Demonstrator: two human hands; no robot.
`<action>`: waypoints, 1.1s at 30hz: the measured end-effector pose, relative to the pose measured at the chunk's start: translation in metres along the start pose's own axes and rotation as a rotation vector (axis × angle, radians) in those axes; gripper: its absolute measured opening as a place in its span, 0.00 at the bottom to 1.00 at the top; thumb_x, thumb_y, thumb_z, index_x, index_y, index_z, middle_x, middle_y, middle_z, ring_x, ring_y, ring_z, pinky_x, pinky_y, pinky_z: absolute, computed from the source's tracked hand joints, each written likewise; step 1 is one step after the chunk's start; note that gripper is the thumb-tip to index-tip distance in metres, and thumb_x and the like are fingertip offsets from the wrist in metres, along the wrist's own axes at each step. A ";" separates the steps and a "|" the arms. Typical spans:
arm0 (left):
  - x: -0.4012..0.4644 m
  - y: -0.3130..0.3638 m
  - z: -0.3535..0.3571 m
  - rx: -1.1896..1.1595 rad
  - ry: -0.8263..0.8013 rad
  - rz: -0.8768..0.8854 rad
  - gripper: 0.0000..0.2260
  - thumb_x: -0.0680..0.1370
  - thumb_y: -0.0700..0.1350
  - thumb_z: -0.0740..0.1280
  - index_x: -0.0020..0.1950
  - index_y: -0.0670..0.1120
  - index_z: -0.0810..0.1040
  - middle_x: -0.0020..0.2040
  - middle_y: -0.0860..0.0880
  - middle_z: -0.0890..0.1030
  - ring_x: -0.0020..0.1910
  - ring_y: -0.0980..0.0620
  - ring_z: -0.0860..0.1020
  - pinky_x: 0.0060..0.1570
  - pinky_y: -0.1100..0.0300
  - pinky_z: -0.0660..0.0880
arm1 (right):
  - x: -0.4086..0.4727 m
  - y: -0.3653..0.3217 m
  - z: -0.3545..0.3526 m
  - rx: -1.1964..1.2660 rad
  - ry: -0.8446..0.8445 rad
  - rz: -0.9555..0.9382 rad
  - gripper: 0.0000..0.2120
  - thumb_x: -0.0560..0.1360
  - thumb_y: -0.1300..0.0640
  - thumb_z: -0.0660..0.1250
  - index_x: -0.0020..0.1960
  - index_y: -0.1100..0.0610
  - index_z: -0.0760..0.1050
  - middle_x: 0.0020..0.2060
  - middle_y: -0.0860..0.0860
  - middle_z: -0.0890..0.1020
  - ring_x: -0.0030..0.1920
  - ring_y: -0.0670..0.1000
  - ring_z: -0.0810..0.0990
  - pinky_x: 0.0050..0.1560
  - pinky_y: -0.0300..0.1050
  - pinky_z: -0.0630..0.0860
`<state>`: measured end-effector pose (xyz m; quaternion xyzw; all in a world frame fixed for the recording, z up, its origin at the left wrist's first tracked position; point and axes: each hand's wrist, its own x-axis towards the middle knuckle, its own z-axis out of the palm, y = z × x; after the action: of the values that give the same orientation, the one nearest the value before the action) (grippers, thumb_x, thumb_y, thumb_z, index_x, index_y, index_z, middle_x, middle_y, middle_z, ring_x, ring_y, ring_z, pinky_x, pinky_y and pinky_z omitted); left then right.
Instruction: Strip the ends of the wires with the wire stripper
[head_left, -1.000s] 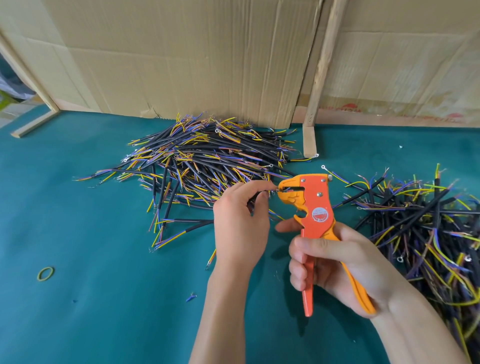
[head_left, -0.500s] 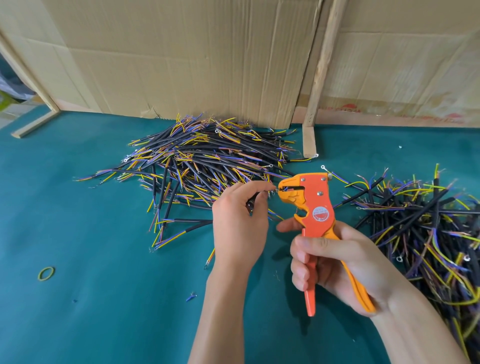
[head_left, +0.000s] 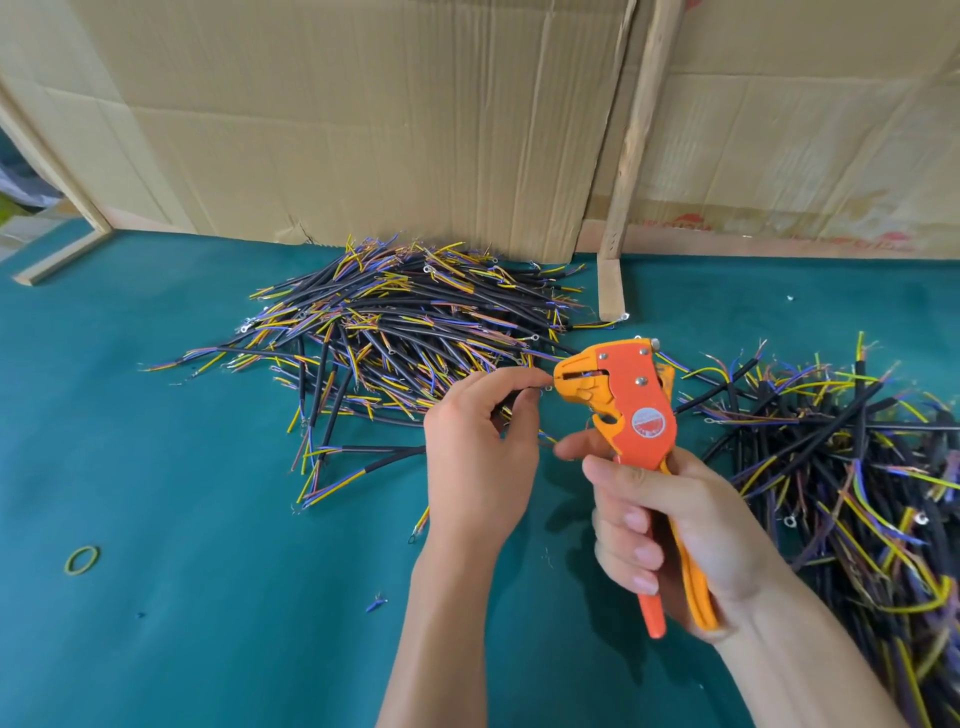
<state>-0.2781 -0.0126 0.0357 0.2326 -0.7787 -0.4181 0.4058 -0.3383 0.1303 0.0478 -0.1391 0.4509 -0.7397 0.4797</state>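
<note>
My right hand (head_left: 670, 525) grips the orange wire stripper (head_left: 631, 410) by its handles, squeezed close together, jaws pointing left. My left hand (head_left: 478, 452) pinches a thin wire (head_left: 543, 387) between thumb and forefinger, with its tip at the stripper's jaws. The rest of that wire is hidden under my left hand. A large pile of black cables with yellow, blue and purple ends (head_left: 395, 332) lies behind my left hand. A second pile (head_left: 841, 467) spreads to the right of the stripper.
The teal table (head_left: 208, 597) carries a green rubber band (head_left: 81, 560) at the left and a small blue scrap of insulation (head_left: 375, 604) near my left forearm. Cardboard sheets (head_left: 363, 119) and a wooden post (head_left: 631, 156) stand along the back edge.
My right hand has squeezed the stripper handles closer together. Both hands stay in nearly the same place.
</note>
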 end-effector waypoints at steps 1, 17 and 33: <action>0.000 -0.001 0.000 0.001 0.008 -0.001 0.10 0.77 0.39 0.68 0.46 0.53 0.85 0.39 0.56 0.83 0.36 0.54 0.77 0.38 0.60 0.72 | -0.001 0.000 -0.001 0.032 -0.008 -0.011 0.13 0.68 0.60 0.73 0.51 0.63 0.84 0.26 0.51 0.65 0.19 0.47 0.64 0.20 0.38 0.64; -0.004 -0.002 0.005 0.091 -0.153 0.029 0.11 0.76 0.39 0.67 0.48 0.54 0.85 0.40 0.60 0.83 0.39 0.58 0.79 0.40 0.65 0.72 | 0.005 -0.007 -0.022 0.097 0.084 -0.230 0.20 0.67 0.65 0.71 0.58 0.67 0.78 0.61 0.64 0.82 0.49 0.64 0.84 0.44 0.53 0.82; -0.002 0.001 -0.001 0.022 0.036 -0.050 0.19 0.77 0.35 0.69 0.47 0.61 0.83 0.37 0.58 0.82 0.31 0.57 0.73 0.34 0.66 0.69 | -0.025 -0.031 -0.027 0.060 0.132 -0.235 0.26 0.66 0.62 0.75 0.64 0.66 0.79 0.41 0.65 0.81 0.41 0.59 0.81 0.45 0.51 0.82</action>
<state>-0.2767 -0.0113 0.0362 0.2637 -0.7698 -0.4155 0.4064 -0.3609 0.1701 0.0634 -0.1274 0.4397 -0.8117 0.3628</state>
